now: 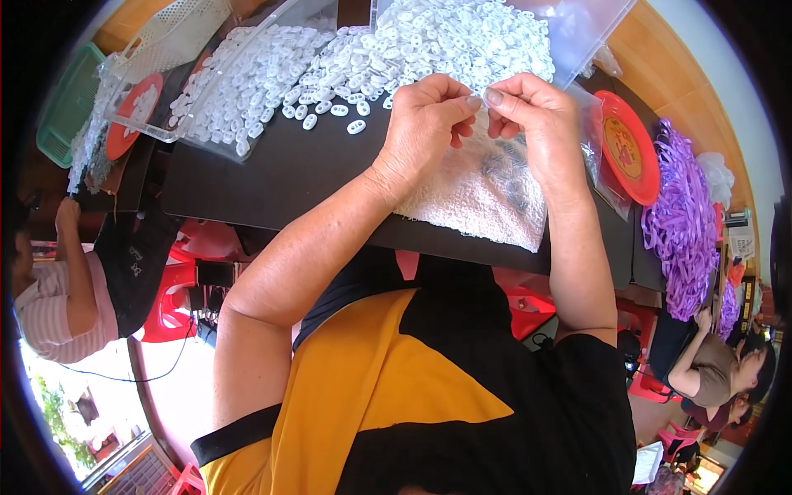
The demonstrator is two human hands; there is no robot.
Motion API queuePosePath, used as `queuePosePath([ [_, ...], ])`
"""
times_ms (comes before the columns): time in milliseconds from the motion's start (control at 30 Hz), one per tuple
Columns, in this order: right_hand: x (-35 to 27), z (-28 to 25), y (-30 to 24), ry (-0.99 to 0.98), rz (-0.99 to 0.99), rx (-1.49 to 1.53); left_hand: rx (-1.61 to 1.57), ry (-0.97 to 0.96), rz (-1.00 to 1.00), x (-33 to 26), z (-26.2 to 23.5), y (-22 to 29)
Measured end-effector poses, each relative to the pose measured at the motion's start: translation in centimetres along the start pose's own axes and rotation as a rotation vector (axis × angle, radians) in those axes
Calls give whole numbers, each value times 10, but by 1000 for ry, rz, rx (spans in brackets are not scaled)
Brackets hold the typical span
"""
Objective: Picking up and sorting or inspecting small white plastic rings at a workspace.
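Above the black table [272,177], left hand [425,124] and right hand [532,115] pinch one small white piece [478,101] between their fingertips.

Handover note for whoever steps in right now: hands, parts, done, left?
Left hand and right hand: fingertips pinched together above the white towel; whatever is between them is too small to make out.
Parts: a big heap of small white oval pieces spills across the dark table just beyond the hands. Small dark bits lie on the towel.
Also there: red plate and purple straps to the right.
Done: cannot tell any finished count.
Left: most of the heap looks untouched.
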State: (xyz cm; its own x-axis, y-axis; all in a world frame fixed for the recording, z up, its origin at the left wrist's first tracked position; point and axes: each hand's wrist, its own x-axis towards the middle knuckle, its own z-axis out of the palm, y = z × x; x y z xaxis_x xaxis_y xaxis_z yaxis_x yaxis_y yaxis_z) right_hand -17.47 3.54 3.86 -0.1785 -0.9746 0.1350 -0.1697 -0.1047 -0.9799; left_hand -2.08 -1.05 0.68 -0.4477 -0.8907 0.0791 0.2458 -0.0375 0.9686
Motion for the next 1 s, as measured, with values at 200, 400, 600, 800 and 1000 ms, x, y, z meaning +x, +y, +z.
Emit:
queuePosePath([
  [200,0,0,1,-23,22,9,-10,2,8,0,0,-1],
  [400,0,6,5,-40,17,33,-14,46,-49,0,1,0],
  [600,-1,1,-5,5,60,56,-161,-8,-112,1,1,4],
  [800,-21,-29,-22,0,52,-193,21,11,-60,1,-1,2],
  [1000,-58,-92,40,199,-342,-1345,84,-58,-44,3,0,-2],
])
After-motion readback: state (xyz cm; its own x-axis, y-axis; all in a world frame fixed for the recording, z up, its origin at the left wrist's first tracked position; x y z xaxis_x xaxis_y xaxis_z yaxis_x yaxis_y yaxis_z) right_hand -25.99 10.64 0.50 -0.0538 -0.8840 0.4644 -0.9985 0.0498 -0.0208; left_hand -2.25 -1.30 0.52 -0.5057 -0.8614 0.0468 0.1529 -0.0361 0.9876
